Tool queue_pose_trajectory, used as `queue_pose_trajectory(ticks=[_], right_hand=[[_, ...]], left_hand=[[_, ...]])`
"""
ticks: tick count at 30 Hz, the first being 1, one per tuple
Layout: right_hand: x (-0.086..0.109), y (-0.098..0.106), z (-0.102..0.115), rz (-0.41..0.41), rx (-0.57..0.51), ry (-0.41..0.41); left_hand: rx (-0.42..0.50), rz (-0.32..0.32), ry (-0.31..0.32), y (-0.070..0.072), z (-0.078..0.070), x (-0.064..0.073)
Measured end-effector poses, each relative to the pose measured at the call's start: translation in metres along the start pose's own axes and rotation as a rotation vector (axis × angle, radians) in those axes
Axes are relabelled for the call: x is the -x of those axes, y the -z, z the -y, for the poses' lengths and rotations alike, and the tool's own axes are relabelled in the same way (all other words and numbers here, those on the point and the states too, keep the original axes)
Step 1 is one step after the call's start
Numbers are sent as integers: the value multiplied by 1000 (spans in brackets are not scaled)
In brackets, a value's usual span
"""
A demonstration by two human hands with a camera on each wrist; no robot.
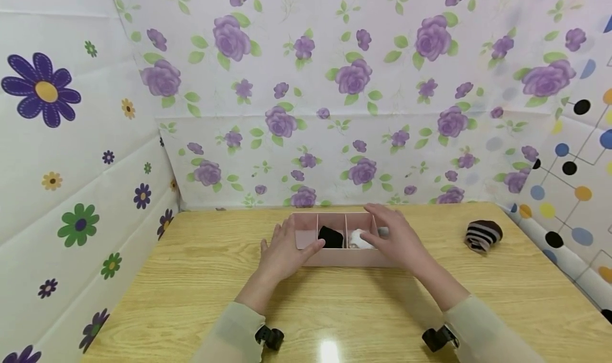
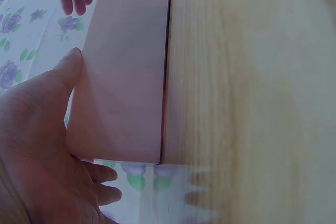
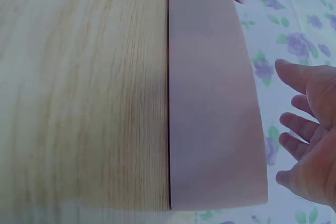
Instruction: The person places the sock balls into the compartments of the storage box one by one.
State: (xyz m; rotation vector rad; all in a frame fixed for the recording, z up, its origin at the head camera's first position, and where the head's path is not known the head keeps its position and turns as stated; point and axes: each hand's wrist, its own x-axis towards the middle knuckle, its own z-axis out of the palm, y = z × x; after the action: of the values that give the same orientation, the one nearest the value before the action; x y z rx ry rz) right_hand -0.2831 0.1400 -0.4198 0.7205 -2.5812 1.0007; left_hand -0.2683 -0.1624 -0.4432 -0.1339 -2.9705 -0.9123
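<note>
A pink divided box (image 1: 344,258) stands on the table, long side towards me. One compartment holds a black cloth bundle (image 1: 331,237), and the compartment to its right holds a white one (image 1: 358,239). My left hand (image 1: 282,254) is at the box's left end, thumb at the front rim and fingers extended past the end wall. Over the right end hovers my right hand (image 1: 399,241), its fingers spread and apart from the front wall in the right wrist view. It partly hides the rightmost compartment, where a small grey patch shows.
A rolled striped sock (image 1: 483,236), black and grey, lies on the wooden table (image 1: 334,304) towards the right edge. Flower-printed sheets (image 1: 315,97) hang behind the table and on the left; a dotted sheet (image 1: 569,214) borders the right side.
</note>
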Motion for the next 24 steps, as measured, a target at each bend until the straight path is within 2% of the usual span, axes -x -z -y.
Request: queue_pose_trajectory(ticks=[16,24], right_hand=[[27,31,-16,-33,-3,-55],[36,47,-19,-47,16,-87]], left_hand=[[-5,11,1,3,-4,1],[9,12,1,3,-2,2]])
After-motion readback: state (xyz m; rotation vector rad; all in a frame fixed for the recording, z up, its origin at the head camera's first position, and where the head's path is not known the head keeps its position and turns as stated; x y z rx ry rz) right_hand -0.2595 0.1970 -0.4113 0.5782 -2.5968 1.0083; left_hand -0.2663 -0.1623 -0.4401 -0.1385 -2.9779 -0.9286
